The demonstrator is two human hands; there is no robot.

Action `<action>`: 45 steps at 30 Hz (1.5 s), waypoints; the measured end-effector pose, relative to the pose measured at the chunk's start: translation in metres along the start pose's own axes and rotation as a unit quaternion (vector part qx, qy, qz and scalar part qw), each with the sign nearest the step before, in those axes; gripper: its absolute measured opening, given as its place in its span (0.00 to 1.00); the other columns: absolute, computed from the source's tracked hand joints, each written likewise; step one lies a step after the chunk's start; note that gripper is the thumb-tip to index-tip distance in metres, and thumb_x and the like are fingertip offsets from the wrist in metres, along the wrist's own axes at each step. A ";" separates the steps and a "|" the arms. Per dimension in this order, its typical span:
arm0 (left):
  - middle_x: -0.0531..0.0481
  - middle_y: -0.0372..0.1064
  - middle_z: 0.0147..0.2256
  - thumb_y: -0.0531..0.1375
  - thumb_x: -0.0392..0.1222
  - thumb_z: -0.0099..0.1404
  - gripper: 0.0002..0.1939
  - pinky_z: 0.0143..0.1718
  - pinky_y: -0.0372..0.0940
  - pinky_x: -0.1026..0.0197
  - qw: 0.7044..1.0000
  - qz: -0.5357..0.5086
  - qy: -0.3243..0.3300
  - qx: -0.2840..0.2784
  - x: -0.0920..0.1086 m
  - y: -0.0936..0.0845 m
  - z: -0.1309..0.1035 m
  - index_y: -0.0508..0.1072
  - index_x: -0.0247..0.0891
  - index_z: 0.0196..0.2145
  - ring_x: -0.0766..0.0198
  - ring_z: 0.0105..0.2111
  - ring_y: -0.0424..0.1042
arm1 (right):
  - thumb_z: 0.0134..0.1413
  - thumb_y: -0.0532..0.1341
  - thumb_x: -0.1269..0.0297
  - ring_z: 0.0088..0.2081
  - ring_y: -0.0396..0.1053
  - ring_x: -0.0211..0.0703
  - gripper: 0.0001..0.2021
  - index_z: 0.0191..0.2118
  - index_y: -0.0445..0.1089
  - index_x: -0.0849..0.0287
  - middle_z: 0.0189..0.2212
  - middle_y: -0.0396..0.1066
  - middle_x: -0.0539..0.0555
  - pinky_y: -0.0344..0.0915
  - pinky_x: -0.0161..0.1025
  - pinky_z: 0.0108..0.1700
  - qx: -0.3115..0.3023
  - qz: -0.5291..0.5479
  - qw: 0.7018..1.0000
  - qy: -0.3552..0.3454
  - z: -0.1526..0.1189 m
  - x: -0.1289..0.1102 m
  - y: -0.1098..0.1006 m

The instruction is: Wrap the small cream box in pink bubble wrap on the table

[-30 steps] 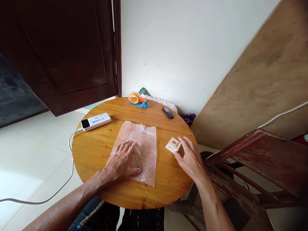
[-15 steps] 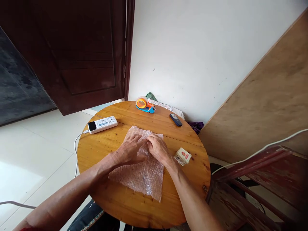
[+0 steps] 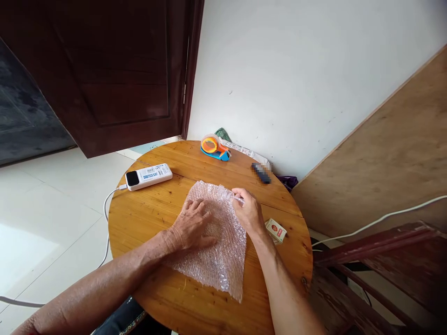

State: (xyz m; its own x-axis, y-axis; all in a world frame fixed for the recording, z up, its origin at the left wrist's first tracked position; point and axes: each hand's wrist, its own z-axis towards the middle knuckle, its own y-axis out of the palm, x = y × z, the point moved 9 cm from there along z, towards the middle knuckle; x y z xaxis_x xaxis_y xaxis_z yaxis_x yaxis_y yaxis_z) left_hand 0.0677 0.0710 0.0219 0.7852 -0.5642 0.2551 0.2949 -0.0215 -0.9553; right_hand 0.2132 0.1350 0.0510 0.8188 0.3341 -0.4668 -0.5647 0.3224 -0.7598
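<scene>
A sheet of clear bubble wrap [image 3: 220,260] lies on the round wooden table in front of me. My left hand [image 3: 193,223] rests flat on its left part, fingers spread. At the sheet's far right corner, my right hand [image 3: 247,209] is closed on the edge of the bubble wrap, pinching it between thumb and fingers and lifting it a little. Just right of my right wrist sits a small cream-coloured box [image 3: 276,230] with a red print, partly hidden by the wrist.
On the round table [image 3: 153,214], a white power bank [image 3: 149,177] with a cable lies at left. An orange and blue tape dispenser [image 3: 215,148] stands at the back, with a dark, blurred-out object [image 3: 261,173] to its right. A wall and door [image 3: 132,70] stand behind.
My right hand has moved right along the far edge and now pulls up the bubble wrap's corner. My left hand has settled flat on the sheet. The view has shifted slightly.
</scene>
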 end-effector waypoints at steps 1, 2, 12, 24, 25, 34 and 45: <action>0.35 0.58 0.61 0.64 0.61 0.56 0.33 0.62 0.50 0.37 1.000 -0.003 0.004 0.003 0.001 -0.001 0.000 0.70 0.38 0.54 0.40 0.62 0.55 | 0.53 0.55 0.68 0.37 0.69 0.47 0.10 0.39 0.71 0.57 0.31 0.73 0.53 0.64 0.42 0.43 0.015 0.025 0.999 -0.028 -0.001 -0.008 -0.006; 0.36 0.58 0.62 0.64 0.60 0.56 0.33 0.62 0.50 0.37 1.000 -0.007 0.009 0.005 0.002 -0.001 0.000 0.69 0.38 0.55 0.41 0.62 0.55 | 0.53 0.55 0.69 0.37 0.69 0.46 0.09 0.37 0.71 0.56 0.31 0.72 0.53 0.64 0.42 0.43 0.030 0.042 0.997 -0.055 -0.003 -0.017 -0.012; 0.37 0.61 0.60 0.63 0.56 0.57 0.31 0.61 0.51 0.39 0.999 -0.027 0.033 0.018 0.004 0.001 0.000 0.69 0.39 0.54 0.42 0.60 0.57 | 0.52 0.56 0.71 0.56 0.63 0.56 0.18 0.51 0.66 0.58 0.53 0.67 0.63 0.59 0.54 0.57 0.087 -0.023 0.994 -0.057 -0.016 -0.022 -0.027; 0.37 0.60 0.61 0.63 0.56 0.54 0.38 0.59 0.50 0.36 1.000 -0.013 0.008 0.019 0.000 0.005 -0.001 0.64 0.41 0.60 0.39 0.60 0.57 | 0.58 0.55 0.77 0.44 0.66 0.49 0.10 0.36 0.71 0.57 0.39 0.72 0.56 0.62 0.44 0.49 -0.116 -0.075 0.984 -0.117 -0.035 -0.051 0.020; 0.38 0.60 0.60 0.63 0.56 0.54 0.38 0.59 0.50 0.36 1.000 -0.013 0.008 0.020 0.000 0.005 -0.001 0.64 0.41 0.60 0.39 0.60 0.57 | 0.58 0.55 0.77 0.43 0.66 0.48 0.10 0.35 0.71 0.57 0.39 0.72 0.56 0.62 0.44 0.49 -0.117 -0.077 0.983 -0.117 -0.035 -0.051 0.021; 0.38 0.60 0.61 0.62 0.56 0.55 0.37 0.60 0.49 0.37 1.000 -0.010 0.015 0.021 -0.003 0.008 -0.003 0.64 0.40 0.60 0.41 0.60 0.56 | 0.58 0.57 0.76 0.44 0.66 0.47 0.08 0.35 0.71 0.58 0.38 0.72 0.55 0.61 0.43 0.51 -0.126 -0.091 0.981 -0.118 -0.038 -0.052 0.024; 0.39 0.60 0.60 0.63 0.58 0.54 0.33 0.60 0.49 0.37 0.999 -0.016 0.022 0.037 -0.004 0.004 -0.001 0.69 0.42 0.55 0.41 0.60 0.56 | 0.58 0.56 0.72 0.49 0.70 0.46 0.09 0.40 0.73 0.55 0.47 0.73 0.56 0.64 0.44 0.53 -0.066 0.032 0.993 -0.094 -0.024 -0.051 -0.038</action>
State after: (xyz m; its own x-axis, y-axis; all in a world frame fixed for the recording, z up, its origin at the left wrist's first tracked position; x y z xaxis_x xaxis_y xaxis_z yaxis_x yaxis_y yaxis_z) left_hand 0.0651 0.0728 0.0170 0.7502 -0.6005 0.2768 0.3606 0.0206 -0.9325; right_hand 0.1959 0.0843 0.0926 0.7408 0.5135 -0.4330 -0.5868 0.1811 -0.7892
